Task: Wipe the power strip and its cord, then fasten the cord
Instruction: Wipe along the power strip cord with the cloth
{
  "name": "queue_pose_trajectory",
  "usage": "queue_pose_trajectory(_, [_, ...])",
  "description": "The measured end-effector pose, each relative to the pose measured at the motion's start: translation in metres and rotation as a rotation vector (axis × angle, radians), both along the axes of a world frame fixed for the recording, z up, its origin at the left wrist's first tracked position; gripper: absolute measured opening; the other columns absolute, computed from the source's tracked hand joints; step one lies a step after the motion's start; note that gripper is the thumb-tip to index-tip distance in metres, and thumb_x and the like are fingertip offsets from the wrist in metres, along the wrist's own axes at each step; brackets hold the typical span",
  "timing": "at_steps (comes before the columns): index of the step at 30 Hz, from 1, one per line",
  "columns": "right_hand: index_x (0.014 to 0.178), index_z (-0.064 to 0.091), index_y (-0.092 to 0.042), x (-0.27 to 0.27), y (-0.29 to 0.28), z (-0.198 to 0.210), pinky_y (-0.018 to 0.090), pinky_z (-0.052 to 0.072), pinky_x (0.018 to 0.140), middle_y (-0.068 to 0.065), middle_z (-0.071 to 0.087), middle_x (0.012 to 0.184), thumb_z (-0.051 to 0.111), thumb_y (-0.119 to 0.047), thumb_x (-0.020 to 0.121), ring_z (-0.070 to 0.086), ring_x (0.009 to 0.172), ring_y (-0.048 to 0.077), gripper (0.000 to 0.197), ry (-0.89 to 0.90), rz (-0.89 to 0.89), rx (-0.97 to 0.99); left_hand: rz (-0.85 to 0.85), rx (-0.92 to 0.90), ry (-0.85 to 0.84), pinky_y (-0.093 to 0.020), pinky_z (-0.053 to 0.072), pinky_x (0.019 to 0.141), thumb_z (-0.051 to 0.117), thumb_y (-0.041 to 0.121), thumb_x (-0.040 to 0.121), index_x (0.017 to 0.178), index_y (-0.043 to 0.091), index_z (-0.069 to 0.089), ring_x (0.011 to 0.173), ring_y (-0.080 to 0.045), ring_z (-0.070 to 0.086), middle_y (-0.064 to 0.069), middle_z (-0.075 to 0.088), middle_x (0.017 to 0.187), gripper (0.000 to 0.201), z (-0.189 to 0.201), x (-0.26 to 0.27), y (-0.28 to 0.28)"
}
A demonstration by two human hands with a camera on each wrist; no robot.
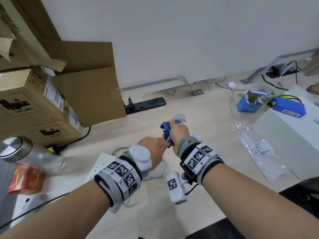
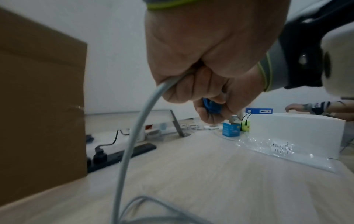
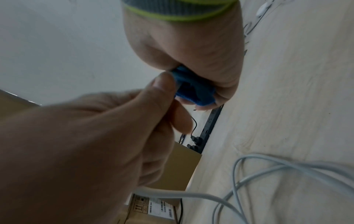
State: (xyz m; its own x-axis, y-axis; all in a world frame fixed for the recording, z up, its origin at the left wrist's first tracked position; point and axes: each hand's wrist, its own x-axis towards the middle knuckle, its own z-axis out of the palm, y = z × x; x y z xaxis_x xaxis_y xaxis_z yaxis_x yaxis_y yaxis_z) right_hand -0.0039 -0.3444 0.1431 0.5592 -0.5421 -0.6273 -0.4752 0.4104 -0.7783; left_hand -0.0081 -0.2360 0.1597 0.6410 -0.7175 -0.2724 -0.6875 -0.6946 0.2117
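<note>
A white power strip [image 1: 101,163] lies on the pale wooden table, partly hidden under my left wrist. Its grey-white cord [image 2: 134,128] rises from loose loops [image 3: 268,166] on the table into my left hand [image 1: 162,144], whose curled fingers grip it. Just beyond, my right hand [image 1: 170,125] clutches a blue cloth [image 1: 165,130] bunched round the cord. The white plug [image 1: 179,117] sticks out past the right fist. In the right wrist view the left thumb [image 3: 162,84] touches the blue cloth [image 3: 191,89]. Both hands are held above the table.
Stacked cardboard boxes [image 1: 34,107] stand at the left, with a black power strip [image 1: 146,105] along the wall beside them. A metal-lidded bottle [image 1: 25,152] and a red box [image 1: 25,180] sit near left. A plastic bag [image 1: 259,149], white box [image 1: 293,135] and blue box [image 1: 248,102] are at the right.
</note>
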Motion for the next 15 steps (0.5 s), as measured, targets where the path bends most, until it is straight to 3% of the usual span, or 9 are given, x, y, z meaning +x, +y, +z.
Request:
queue_pose_trajectory(2, [0.086,0.054,-0.006,-0.001,-0.001,0.001,0.04,0.051,0.068,0.012,0.059,0.068,0.046,-0.033,0.094,0.06,0.062,0.027,0.03,0.028,0.002,0.021,-0.138,0.14,-0.137,-0.034,0.044,0.074,0.032,0.022,0.102,0.123,0.022,0.052,0.098,-0.028,0.059,-0.005,0.062,0.109,0.029,0.009,0.0,0.0])
queue_pose_trajectory(3, [0.081,0.052,-0.007,-0.002,0.0,0.002,0.036,0.048,0.063,0.011,0.056,0.064,0.045,-0.03,0.096,0.055,0.056,0.024,0.028,0.016,0.006,0.058,-0.169,0.158,-0.167,-0.034,0.046,0.076,0.033,0.022,0.102,0.126,0.025,0.051,0.099,-0.027,0.059,-0.003,0.062,0.113,0.03,0.011,0.001,0.0])
queue_pose_trajectory(5, [0.078,0.05,-0.008,-0.003,0.0,0.008,0.03,0.043,0.053,0.01,0.051,0.059,0.046,-0.025,0.097,0.048,0.048,0.021,0.026,-0.015,0.01,0.134,-0.184,0.167,-0.177,-0.035,0.048,0.08,0.033,0.023,0.102,0.121,0.025,0.054,0.099,-0.027,0.059,-0.002,0.063,0.11,0.028,0.013,0.005,0.003])
queue_pose_trajectory(7, [0.078,0.053,-0.006,-0.008,-0.002,0.009,0.031,0.043,0.052,0.011,0.052,0.059,0.047,-0.024,0.098,0.048,0.047,0.021,0.027,-0.083,0.028,0.166,-0.128,0.128,-0.1,-0.033,0.044,0.077,0.031,0.027,0.103,0.109,0.019,0.058,0.095,-0.027,0.059,-0.005,0.061,0.098,0.028,0.011,0.007,0.009])
queue_pose_trajectory(10, [0.094,0.059,0.0,-0.015,-0.004,0.002,0.039,0.049,0.068,0.02,0.062,0.075,0.046,-0.032,0.099,0.058,0.065,0.028,0.035,-0.154,0.229,0.031,0.151,-0.124,0.263,-0.031,0.045,0.064,0.037,0.03,0.1,0.085,0.014,0.058,0.072,-0.025,0.061,-0.002,0.058,0.077,0.03,-0.004,0.01,0.024])
queue_pose_trajectory(12, [0.087,0.059,-0.007,-0.02,-0.005,-0.005,0.04,0.046,0.073,0.023,0.062,0.077,0.045,-0.038,0.096,0.056,0.071,0.025,0.035,-0.153,0.463,-0.173,0.345,-0.368,0.621,-0.028,0.049,0.051,0.046,0.026,0.098,0.085,0.011,0.055,0.053,-0.02,0.058,-0.004,0.061,0.069,0.023,-0.014,0.009,0.028])
queue_pose_trajectory(14, [0.077,0.058,-0.013,-0.025,-0.003,-0.009,0.038,0.042,0.071,0.01,0.058,0.069,0.044,-0.036,0.097,0.05,0.068,0.022,0.033,-0.146,0.626,-0.308,0.464,-0.529,0.872,-0.027,0.051,0.047,0.046,0.03,0.098,0.087,0.009,0.055,0.049,-0.018,0.059,-0.006,0.064,0.073,0.025,-0.013,0.008,0.028])
queue_pose_trajectory(15, [0.08,0.061,-0.015,-0.026,-0.003,-0.012,0.037,0.042,0.071,0.004,0.059,0.07,0.043,-0.035,0.098,0.05,0.068,0.021,0.032,-0.147,0.678,-0.354,0.519,-0.598,0.956,-0.026,0.049,0.045,0.043,0.034,0.099,0.087,0.009,0.056,0.049,-0.018,0.059,-0.007,0.064,0.074,0.03,-0.011,0.008,0.026])
